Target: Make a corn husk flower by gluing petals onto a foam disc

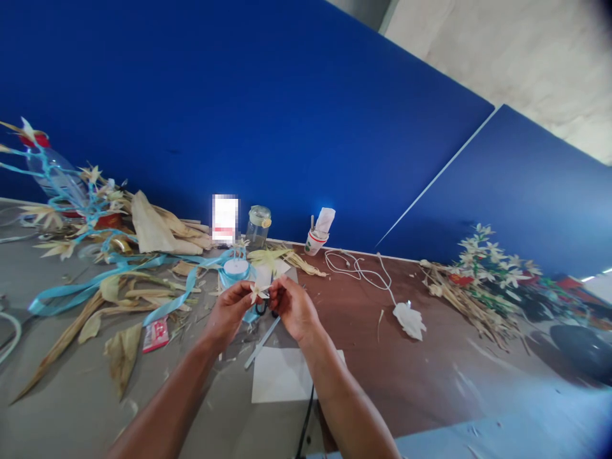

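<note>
Between my hands is a small cream-coloured flower (259,292) with pointed petals, seemingly made of dried husk. My left hand (233,310) pinches it from the left side. The fingers of my right hand (294,307) are pressed together at its right edge; whether they grip a petal or the stem is hidden. Just behind my left hand stands a roll of light blue ribbon (236,270). Below the flower, dark scissor handles (261,308) show in part. A white sheet of paper (280,376) lies under my right forearm.
Dried husks (155,226) and loose blue ribbon (95,287) spread across the left side. A clear jar (259,226) and a white cup (315,242) stand by the blue partition (239,108). A white cable (356,268) lies right of them. An artificial flower bunch (497,261) is far right.
</note>
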`<action>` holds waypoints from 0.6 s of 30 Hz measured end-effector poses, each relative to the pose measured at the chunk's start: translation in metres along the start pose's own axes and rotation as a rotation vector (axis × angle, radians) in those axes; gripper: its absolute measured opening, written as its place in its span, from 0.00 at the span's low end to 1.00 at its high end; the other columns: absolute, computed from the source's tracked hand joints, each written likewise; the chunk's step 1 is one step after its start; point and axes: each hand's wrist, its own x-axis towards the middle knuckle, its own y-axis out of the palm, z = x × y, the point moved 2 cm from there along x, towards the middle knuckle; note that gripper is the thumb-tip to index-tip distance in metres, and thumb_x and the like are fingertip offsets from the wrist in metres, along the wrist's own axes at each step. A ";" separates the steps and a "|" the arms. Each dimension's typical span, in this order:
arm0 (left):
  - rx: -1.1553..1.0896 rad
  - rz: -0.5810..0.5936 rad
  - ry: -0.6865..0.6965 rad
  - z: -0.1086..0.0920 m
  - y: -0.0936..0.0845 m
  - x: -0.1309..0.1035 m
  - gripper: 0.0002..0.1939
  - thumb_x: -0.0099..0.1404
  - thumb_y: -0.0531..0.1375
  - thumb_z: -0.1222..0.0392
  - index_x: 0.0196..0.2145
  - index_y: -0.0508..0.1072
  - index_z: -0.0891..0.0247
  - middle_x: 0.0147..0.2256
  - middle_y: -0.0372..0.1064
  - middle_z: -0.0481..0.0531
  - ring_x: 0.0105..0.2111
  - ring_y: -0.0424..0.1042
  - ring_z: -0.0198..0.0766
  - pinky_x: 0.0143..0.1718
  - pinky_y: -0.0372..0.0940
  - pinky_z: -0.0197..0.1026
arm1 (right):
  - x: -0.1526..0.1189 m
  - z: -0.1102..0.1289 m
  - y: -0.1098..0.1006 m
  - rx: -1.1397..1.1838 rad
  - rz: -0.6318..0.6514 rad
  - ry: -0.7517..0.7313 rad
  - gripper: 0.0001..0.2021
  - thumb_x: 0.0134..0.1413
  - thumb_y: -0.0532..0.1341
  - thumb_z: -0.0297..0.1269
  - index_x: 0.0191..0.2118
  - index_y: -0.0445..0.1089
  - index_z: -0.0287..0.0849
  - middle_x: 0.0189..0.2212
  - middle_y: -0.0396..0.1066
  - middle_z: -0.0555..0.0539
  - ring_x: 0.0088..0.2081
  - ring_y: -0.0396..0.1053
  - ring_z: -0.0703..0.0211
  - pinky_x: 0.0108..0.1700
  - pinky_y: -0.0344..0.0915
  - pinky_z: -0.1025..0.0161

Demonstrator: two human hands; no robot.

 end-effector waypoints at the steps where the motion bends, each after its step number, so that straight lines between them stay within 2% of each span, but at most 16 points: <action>1: 0.003 -0.006 0.004 -0.001 0.000 0.000 0.09 0.50 0.67 0.57 0.28 0.74 0.64 0.24 0.69 0.49 0.27 0.66 0.34 0.33 0.60 0.36 | -0.001 0.000 0.001 0.004 0.002 -0.007 0.16 0.38 0.65 0.47 0.21 0.69 0.38 0.18 0.63 0.52 0.20 0.58 0.69 0.22 0.55 0.70; 8: 0.009 -0.013 0.009 -0.004 0.003 -0.001 0.10 0.50 0.67 0.57 0.25 0.72 0.64 0.24 0.68 0.48 0.27 0.65 0.33 0.33 0.59 0.36 | 0.000 -0.005 0.000 -0.016 0.014 -0.029 0.15 0.40 0.65 0.46 0.22 0.69 0.38 0.18 0.63 0.52 0.20 0.58 0.68 0.23 0.55 0.70; 18: 0.030 -0.008 -0.002 0.005 -0.004 0.001 0.08 0.52 0.66 0.58 0.28 0.72 0.64 0.26 0.67 0.46 0.28 0.64 0.32 0.34 0.59 0.35 | 0.002 -0.012 0.000 -0.008 0.023 -0.023 0.15 0.40 0.65 0.46 0.22 0.69 0.37 0.17 0.62 0.52 0.20 0.57 0.69 0.23 0.54 0.70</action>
